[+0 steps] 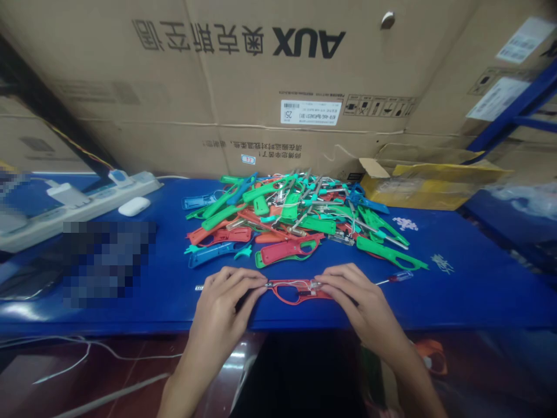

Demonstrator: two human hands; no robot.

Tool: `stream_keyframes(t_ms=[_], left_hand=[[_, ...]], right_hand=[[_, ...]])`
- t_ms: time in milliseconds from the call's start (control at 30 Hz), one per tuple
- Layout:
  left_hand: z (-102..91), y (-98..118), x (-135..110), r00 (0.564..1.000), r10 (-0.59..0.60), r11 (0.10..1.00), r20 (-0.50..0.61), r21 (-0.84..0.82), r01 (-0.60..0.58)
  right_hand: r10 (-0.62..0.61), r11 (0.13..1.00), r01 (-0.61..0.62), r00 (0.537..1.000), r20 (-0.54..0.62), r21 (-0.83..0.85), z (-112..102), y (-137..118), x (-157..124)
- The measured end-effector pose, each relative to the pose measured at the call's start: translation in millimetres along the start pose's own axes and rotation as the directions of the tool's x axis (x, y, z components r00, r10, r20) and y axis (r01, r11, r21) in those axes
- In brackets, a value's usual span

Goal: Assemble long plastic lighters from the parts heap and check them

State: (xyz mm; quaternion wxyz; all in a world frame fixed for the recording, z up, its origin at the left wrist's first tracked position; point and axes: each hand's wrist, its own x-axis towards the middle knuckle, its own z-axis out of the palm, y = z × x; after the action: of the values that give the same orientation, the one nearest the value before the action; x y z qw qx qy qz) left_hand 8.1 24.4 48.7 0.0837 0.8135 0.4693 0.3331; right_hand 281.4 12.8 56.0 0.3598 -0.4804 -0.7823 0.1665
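Along the near side of the blue table, a little in from its 6 o'clock edge, the red casing lies crosswise before me, white wire along it. Heap of coloured parts at 12 o'clock, near my fingertips; little room that way. Screwdriver at 3 o'clock, near my right hand; blue surface runs on past it, and stretches out at 9 o'clock too. My left hand: thumb and forefinger together, pinching the casing's 9 o'clock end at a small metal piece. Right: fingertips drawn together on the casing's 3 o'clock half, beside a pale part.
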Motion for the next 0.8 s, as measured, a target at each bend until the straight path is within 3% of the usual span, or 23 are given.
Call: stream_keyframes(t_ms=[233,600,800], left_hand=[[-1.8,2.5,0.2,1.000,-0.023,1.000,0.005,0.003,0.023],[-4.5,2.8,-0.9,0.996,-0.068,0.997,0.060,-0.029,0.070],[-9.8,8.5,7.1,0.995,-0.022,0.997,0.101,-0.068,0.029]], right_hand=[[0.015,1.000,-0.015,1.000,0.012,-0.016,0.8,0.3,-1.3],[-0.044,0.997,0.037,0.991,-0.126,-0.062,3.0,-4.0,0.3],[-0.047,0.999,0.044,0.987,-0.154,-0.023,6.0,-9.4,8.9]])
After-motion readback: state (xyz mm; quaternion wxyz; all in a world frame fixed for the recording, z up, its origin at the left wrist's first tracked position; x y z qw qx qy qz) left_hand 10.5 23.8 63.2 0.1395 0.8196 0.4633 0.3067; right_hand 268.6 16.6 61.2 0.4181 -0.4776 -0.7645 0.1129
